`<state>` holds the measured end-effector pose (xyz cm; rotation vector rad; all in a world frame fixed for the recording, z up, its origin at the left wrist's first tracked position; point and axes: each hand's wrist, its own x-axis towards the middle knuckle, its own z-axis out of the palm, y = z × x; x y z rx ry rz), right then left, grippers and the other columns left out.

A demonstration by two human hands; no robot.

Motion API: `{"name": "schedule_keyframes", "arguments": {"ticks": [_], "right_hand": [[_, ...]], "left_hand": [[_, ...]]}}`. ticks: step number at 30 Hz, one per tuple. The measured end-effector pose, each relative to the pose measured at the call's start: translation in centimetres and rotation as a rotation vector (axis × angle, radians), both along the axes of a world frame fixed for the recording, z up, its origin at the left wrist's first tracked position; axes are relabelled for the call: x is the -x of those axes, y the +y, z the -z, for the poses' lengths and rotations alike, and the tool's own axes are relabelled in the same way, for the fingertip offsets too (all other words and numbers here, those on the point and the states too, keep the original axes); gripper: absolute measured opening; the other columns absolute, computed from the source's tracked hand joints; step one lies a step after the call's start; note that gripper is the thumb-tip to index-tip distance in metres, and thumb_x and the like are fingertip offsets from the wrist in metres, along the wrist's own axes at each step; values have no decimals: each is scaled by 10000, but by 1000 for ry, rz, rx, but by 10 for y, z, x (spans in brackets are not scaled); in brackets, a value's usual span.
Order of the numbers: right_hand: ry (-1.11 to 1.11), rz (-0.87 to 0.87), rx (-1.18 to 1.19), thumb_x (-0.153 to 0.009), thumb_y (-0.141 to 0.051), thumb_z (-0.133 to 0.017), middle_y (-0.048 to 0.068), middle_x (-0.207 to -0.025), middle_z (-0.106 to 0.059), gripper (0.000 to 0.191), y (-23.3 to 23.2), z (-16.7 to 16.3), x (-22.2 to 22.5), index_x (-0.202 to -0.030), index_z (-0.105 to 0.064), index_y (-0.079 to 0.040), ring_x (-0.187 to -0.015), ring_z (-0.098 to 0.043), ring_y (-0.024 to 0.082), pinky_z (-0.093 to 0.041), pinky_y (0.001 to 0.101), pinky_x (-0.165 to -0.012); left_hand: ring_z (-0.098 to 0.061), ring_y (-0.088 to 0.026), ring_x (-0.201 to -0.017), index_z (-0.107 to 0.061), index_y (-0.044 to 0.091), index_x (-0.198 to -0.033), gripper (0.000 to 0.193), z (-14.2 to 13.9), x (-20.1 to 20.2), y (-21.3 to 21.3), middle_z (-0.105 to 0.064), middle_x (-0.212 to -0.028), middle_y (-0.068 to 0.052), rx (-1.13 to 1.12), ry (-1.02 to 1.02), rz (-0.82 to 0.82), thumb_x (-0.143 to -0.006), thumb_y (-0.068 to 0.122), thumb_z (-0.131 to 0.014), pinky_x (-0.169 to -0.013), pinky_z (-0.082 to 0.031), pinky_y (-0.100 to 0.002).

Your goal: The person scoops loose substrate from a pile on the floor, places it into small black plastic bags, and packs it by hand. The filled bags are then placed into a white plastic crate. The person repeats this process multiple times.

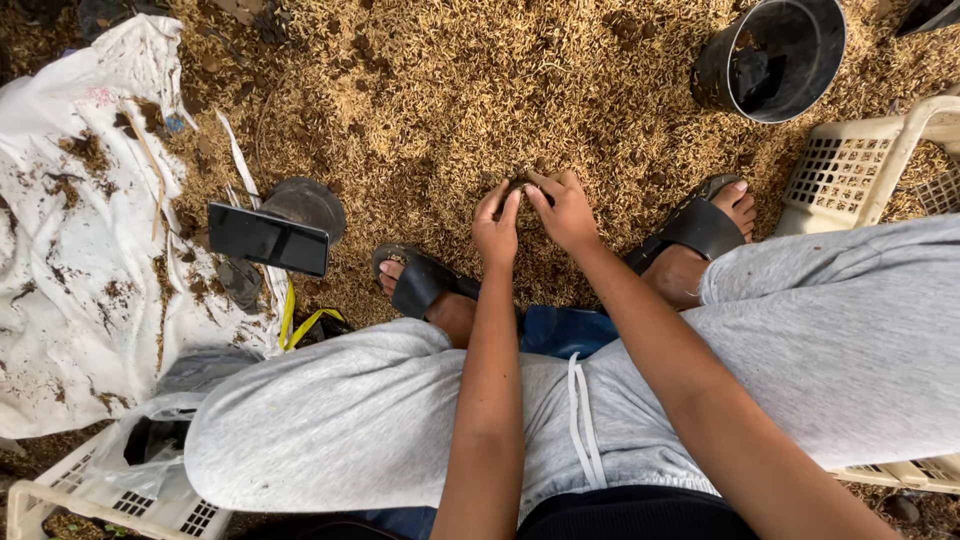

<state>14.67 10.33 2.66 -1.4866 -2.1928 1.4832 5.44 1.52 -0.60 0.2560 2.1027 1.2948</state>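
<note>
rice husk mix [450,100], dry, straw-gold and flecked with dark crumbs of soil, covers the ground in front of me, and right between my two sandalled feet both hands meet over it. my left hand [497,228] and right hand [566,212] are drawn narrow, fingertips pinched together around a small dark lump [519,184] that sits on top of the husks; i cannot tell what the lump is, only that it looks darker and denser than the loose chaff. as i judge it, the step in hand is working that lump between the fingertips, and the next move calls for a light, even squeeze so it does not scatter into the bedding.

the husks are light, flaky and slippery. my black rubber sandals [420,282] are matte and smooth, pressed into the chaff. to my left a dark flat phone [268,238] leans against a small upturned black pot [305,203], beside a soil-stained white sack [70,250] that lies crumpled. ahead to the right stands an open black plastic pot [772,55], thin-walled and round. a cream plastic crate [860,165] with a lattice wall sits just beside my right foot, and another [100,500] is by my left knee.
</note>
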Motion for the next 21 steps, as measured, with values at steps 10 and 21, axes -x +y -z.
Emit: {"name": "schedule_keyframes", "arguments": {"ticks": [10,21], "right_hand": [[98,-64,-416,-954,-315,-703,79,-1044,-725,257,-1,19,5,-1141,-806,-171,-919,-674,258,-574,400,-796],[207,121,-536,-945,-261,-672,37,-973,-712,180,42,-53,7,-953,-779,-116,-817,-689,230,-586,377,-644]], "left_hand": [[-739,-245,-1015,-802,74,-1126,222,4,4,-2,-791,-1092,-128,27,289,51,-950,198,-744,-920,-577,-368],[-659,-217,-753,-799,112,-1170,300,-60,49,48,-805,-1129,-72,126,290,295,-1017,312,-636,-697,-491,-347]]}}
